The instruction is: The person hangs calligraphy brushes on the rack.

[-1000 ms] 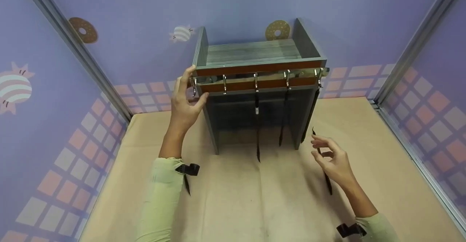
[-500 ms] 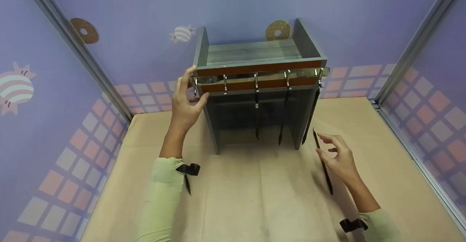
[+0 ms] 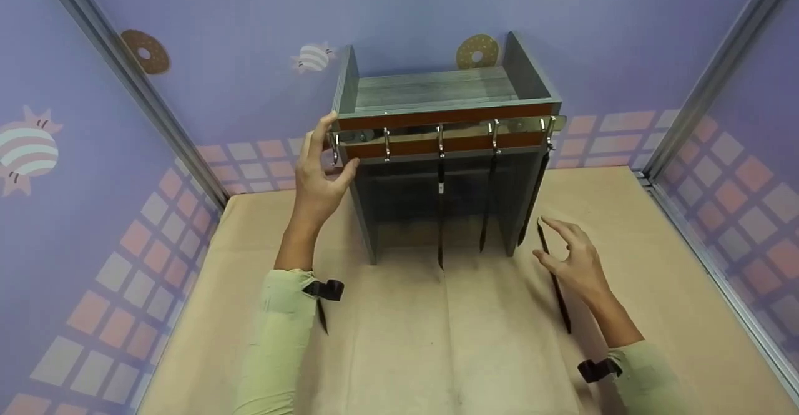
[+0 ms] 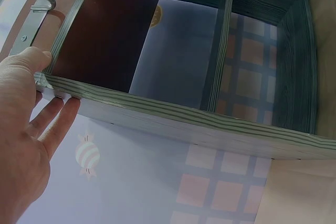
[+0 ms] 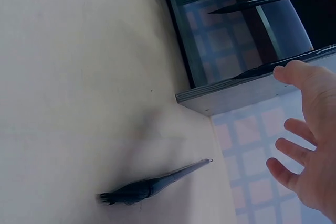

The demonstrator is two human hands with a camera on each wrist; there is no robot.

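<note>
A grey wooden shelf unit (image 3: 437, 90) stands on the table against the back wall. Across its front runs a brown rail with silver hooks (image 3: 446, 137). Three slim black brushes (image 3: 441, 215) hang from the hooks. My left hand (image 3: 321, 175) holds the unit's top left corner, with the thumb on the front edge and the fingers flat along the outer side (image 4: 52, 121). A fourth black brush (image 3: 555, 284) lies on the table right of the unit. My right hand (image 3: 571, 259) hovers just above it, fingers spread and holding nothing; the right wrist view shows the brush (image 5: 152, 187) apart from the hand (image 5: 310, 150).
The tan table (image 3: 406, 352) is enclosed by purple patterned walls on the left, back and right, with metal corner posts (image 3: 131, 84). The shelf unit's lower part is open at the front and has an inner divider (image 4: 220, 40).
My right hand has moved slightly toward the shelf unit above the lying brush, which has stayed put. The middle hanging brush swings. My left hand has not moved.
</note>
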